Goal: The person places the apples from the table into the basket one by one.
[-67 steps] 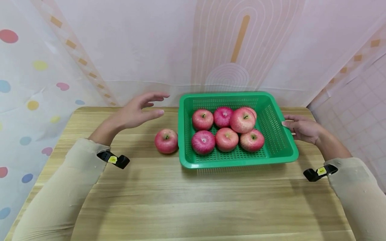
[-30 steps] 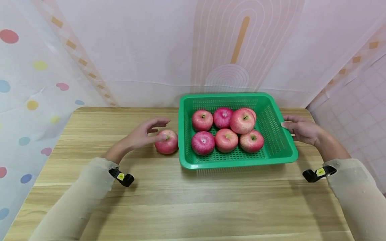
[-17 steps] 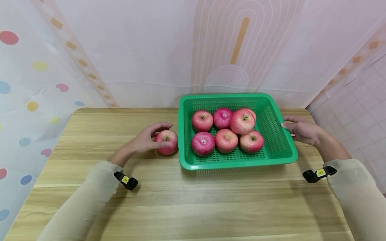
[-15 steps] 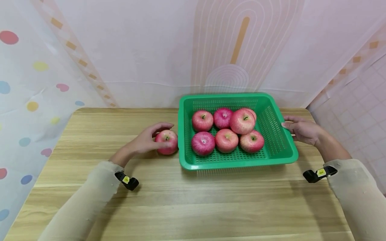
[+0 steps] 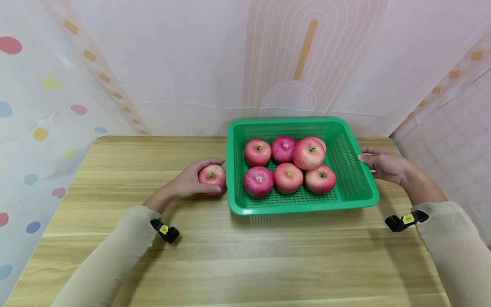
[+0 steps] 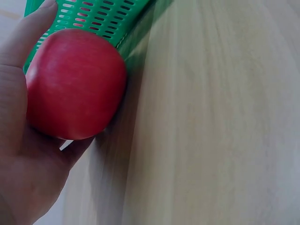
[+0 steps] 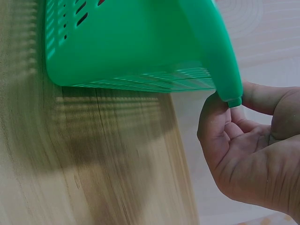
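On the table just left of the green basket (image 5: 299, 209) sits a red apple (image 5: 212, 175). My left hand (image 5: 190, 179) curls round this apple, thumb on the near side and fingers on the far side. In the left wrist view the apple (image 6: 77, 84) fills the hand, close to the basket's slotted wall (image 6: 103, 18). My right hand (image 5: 387, 167) pinches the basket's right rim between thumb and fingers. The right wrist view shows the thumb on top of the rim (image 7: 220, 61) and curled fingers (image 7: 213, 126) beneath. Several apples (image 5: 288, 178) lie inside the basket, one resting on others.
The wooden table (image 5: 268, 260) extends in front of the basket and to both sides. A patterned cloth wall (image 5: 184, 64) rises right behind the basket. Black straps with small devices (image 5: 168, 232) sit on both wrists.
My left hand has come down and right from above the table and closed round the loose apple. The right hand stays on the basket's rim, and the basket has not moved.
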Motion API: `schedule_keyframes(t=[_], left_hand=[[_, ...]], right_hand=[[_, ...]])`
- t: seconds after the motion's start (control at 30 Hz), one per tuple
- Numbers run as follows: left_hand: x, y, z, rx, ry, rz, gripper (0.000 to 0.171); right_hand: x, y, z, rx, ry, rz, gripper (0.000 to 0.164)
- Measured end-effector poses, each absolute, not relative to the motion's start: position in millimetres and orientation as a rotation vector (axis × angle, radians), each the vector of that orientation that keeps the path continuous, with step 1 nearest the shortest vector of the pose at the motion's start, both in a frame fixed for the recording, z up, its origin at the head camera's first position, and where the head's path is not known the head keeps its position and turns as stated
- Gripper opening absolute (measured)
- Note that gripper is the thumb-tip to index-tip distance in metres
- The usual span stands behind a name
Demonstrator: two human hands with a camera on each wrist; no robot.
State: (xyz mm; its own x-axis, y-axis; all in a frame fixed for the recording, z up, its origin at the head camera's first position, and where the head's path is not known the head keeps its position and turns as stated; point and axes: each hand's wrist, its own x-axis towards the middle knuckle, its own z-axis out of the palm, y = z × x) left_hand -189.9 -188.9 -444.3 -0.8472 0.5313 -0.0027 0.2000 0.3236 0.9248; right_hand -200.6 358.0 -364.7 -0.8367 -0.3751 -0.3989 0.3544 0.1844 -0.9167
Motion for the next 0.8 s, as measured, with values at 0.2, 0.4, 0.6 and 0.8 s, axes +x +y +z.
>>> schedule_keyframes(t=[0.2, 0.4, 0.6, 0.8], left_hand=[[-191.1, -187.2, -447.0, 0.663, 2.283, 1.539, 0.070], [-192.8, -186.8, -449.9, 0.667, 2.291, 1.532, 0.067], [-191.1, -186.9, -451.0, 0.660, 2.313, 1.530, 0.064], [-190.0, -186.1, -451.5, 0.670, 2.318, 1.531, 0.059]], right_hand=[[-201.9, 357.8, -364.2, -0.012, 1.919, -1.706, 0.024], [-201.8, 358.9, -364.1, -0.022, 1.910, -1.716, 0.024], [-201.6, 359.5, -365.2, -0.028, 1.904, -1.713, 0.024], [-201.5, 358.7, -366.0, -0.021, 1.913, -1.709, 0.023]])
